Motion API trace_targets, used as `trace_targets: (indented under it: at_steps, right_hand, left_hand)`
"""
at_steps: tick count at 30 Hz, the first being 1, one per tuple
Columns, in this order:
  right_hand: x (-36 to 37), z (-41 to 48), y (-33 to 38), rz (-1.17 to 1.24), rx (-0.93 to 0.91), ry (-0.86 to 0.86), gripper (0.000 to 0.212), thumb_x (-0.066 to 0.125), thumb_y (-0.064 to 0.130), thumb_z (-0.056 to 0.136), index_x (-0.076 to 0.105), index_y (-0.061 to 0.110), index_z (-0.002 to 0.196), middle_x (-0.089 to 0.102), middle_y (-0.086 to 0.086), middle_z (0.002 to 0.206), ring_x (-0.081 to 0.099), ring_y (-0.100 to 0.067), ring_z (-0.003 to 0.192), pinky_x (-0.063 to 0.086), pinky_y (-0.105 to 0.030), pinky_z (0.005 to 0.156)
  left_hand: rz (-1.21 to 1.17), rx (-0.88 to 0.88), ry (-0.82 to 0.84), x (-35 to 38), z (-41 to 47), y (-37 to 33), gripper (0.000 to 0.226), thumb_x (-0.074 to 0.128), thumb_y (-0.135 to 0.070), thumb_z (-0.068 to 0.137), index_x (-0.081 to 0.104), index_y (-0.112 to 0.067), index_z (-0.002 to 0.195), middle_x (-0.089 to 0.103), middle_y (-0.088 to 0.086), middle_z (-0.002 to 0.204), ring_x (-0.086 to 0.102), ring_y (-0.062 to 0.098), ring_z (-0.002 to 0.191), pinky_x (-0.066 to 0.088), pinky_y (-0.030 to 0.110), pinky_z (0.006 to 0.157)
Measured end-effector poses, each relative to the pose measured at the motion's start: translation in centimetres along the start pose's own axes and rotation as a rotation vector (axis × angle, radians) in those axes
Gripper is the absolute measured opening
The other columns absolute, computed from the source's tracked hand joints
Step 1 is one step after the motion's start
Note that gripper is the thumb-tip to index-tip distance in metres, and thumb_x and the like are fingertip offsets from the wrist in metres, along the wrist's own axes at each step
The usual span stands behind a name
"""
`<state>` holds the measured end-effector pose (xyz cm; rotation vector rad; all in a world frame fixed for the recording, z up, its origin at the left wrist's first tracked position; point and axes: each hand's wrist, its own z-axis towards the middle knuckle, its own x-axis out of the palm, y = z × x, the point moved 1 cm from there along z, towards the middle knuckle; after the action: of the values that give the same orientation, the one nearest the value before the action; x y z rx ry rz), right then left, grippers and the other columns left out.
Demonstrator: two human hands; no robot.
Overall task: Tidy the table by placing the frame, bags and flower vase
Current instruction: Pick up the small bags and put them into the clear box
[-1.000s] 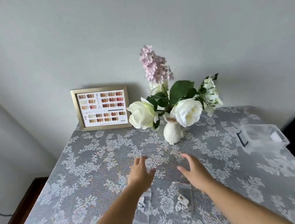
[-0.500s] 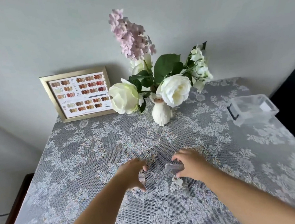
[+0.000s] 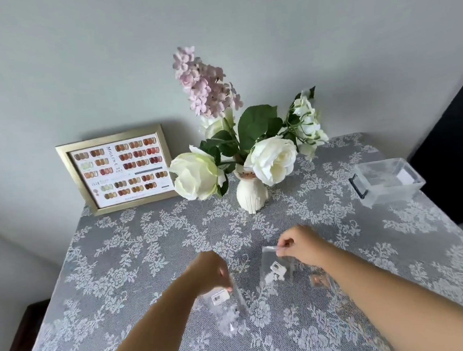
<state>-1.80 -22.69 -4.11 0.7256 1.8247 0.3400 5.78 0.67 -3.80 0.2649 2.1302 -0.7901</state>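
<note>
A gold frame [image 3: 118, 170] with a nail colour chart leans on the wall at the back left. A white cat-shaped vase [image 3: 251, 196] holding white roses and a pink flower spike stands at the back centre. My left hand [image 3: 209, 272] pinches the top of a small clear bag [image 3: 230, 304] with a white label. My right hand [image 3: 300, 243] pinches the top edge of a second clear bag [image 3: 277, 269] and holds it lifted off the cloth. A third small clear bag [image 3: 320, 279] lies under my right forearm.
A grey lace tablecloth [image 3: 152, 243] covers the table. A clear plastic box [image 3: 384, 180] with a black handle stands open at the right edge. The wall is just behind the frame and vase; the table drops off on the left and right.
Both hands moved from above the cloth down onto the bags and closed on them. The right hand has lifted its bag by the top edge.
</note>
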Motion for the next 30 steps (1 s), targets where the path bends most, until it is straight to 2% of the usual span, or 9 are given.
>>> trace_targets:
  at_steps: [4, 7, 9, 13, 16, 18, 21, 26, 30]
  right_hand:
    - [-4.9, -0.4, -0.9, 0.095, 0.118, -0.190, 0.014, 0.065, 0.019, 0.082, 0.069, 0.011, 0.093, 0.065, 0.003, 0.071, 0.048, -0.002, 0.043, 0.037, -0.009, 0.039]
    - [-8.2, -1.3, -2.6, 0.138, 0.182, -0.306, 0.016, 0.061, 0.019, 0.085, 0.070, 0.010, 0.095, 0.067, 0.002, 0.071, 0.054, -0.007, 0.046, 0.044, -0.013, 0.043]
    - [-10.1, -2.0, -4.2, 0.127, 0.215, -0.376, 0.016, 0.059, 0.017, 0.087, 0.071, 0.008, 0.093, 0.070, -0.005, 0.074, 0.046, -0.007, 0.042, 0.037, -0.013, 0.040]
    - [-13.9, -3.3, -7.8, 0.136, 0.263, -0.563, 0.013, 0.061, 0.009, 0.085, 0.071, 0.002, 0.091, 0.072, -0.012, 0.095, 0.062, -0.014, 0.073, 0.045, -0.020, 0.069]
    - [-17.1, -3.8, -11.3, 0.142, 0.315, -0.679, 0.011, 0.061, 0.004, 0.083, 0.070, 0.003, 0.088, 0.072, -0.012, 0.095, 0.063, -0.018, 0.081, 0.048, -0.027, 0.077]
    - [-19.0, -3.8, -13.6, 0.118, 0.357, -0.719, 0.013, 0.058, 0.003, 0.082, 0.070, 0.006, 0.078, 0.072, -0.010, 0.089, 0.064, -0.020, 0.077, 0.052, -0.031, 0.072]
    - [-21.5, -3.5, -17.3, 0.105, 0.407, -0.776, 0.023, 0.054, 0.003, 0.082, 0.062, 0.011, 0.061, 0.070, -0.009, 0.078, 0.055, -0.009, 0.055, 0.046, -0.024, 0.052]
    - [-23.8, -2.1, -22.1, 0.107, 0.458, -0.763, 0.027, 0.055, 0.004, 0.081, 0.056, 0.017, 0.058, 0.069, -0.009, 0.079, 0.062, -0.024, 0.070, 0.053, -0.034, 0.062]
    - [-23.9, -0.6, -23.7, 0.034, 0.519, -0.654, 0.014, 0.055, 0.007, 0.082, 0.066, 0.011, 0.077, 0.070, -0.008, 0.081, 0.066, -0.028, 0.074, 0.057, -0.038, 0.066]
  left_hand:
    - [-0.130, 0.109, -0.096, -3.5, 2.3, -3.6, 0.010, 0.071, -0.027, 0.075, 0.065, -0.022, 0.069, 0.060, -0.016, 0.067, 0.051, -0.012, 0.058, 0.041, 0.000, 0.056]
    - [-0.258, 0.163, -0.166, -4.6, 4.4, -6.3, 0.008, 0.069, -0.031, 0.077, 0.066, -0.027, 0.070, 0.062, -0.017, 0.067, 0.055, -0.007, 0.052, 0.045, 0.004, 0.050]
    - [-0.340, 0.158, -0.230, -4.3, 5.8, -8.1, 0.009, 0.069, -0.032, 0.077, 0.066, -0.030, 0.068, 0.067, -0.010, 0.067, 0.054, 0.001, 0.049, 0.046, 0.009, 0.049]
    - [-0.457, 0.178, -0.251, -2.7, 8.3, -12.4, 0.016, 0.067, -0.026, 0.080, 0.063, -0.032, 0.065, 0.066, -0.005, 0.062, 0.042, -0.003, 0.035, 0.039, 0.009, 0.042]
    - [-0.486, 0.205, -0.264, -2.2, 10.6, -16.1, 0.016, 0.064, -0.026, 0.083, 0.063, -0.032, 0.068, 0.066, -0.005, 0.065, 0.043, -0.003, 0.037, 0.039, 0.009, 0.040]
    - [-0.508, 0.189, -0.275, -2.0, 12.2, -18.5, 0.011, 0.063, -0.029, 0.083, 0.065, -0.031, 0.072, 0.067, -0.004, 0.065, 0.041, -0.001, 0.038, 0.039, 0.009, 0.039]
    - [-0.561, 0.138, -0.299, -1.1, 14.7, -21.8, 0.009, 0.061, -0.031, 0.084, 0.069, -0.025, 0.087, 0.069, -0.001, 0.070, 0.035, -0.001, 0.028, 0.033, 0.009, 0.035]
    - [-0.603, 0.025, -0.401, 0.0, 17.2, -25.0, 0.003, 0.064, -0.024, 0.083, 0.067, -0.022, 0.084, 0.069, -0.002, 0.072, 0.043, 0.000, 0.041, 0.036, 0.010, 0.040]
    - [-0.657, -0.039, -0.463, 0.6, 18.0, -26.0, 0.003, 0.067, -0.019, 0.080, 0.064, -0.020, 0.079, 0.066, -0.003, 0.071, 0.049, 0.003, 0.049, 0.039, 0.010, 0.041]
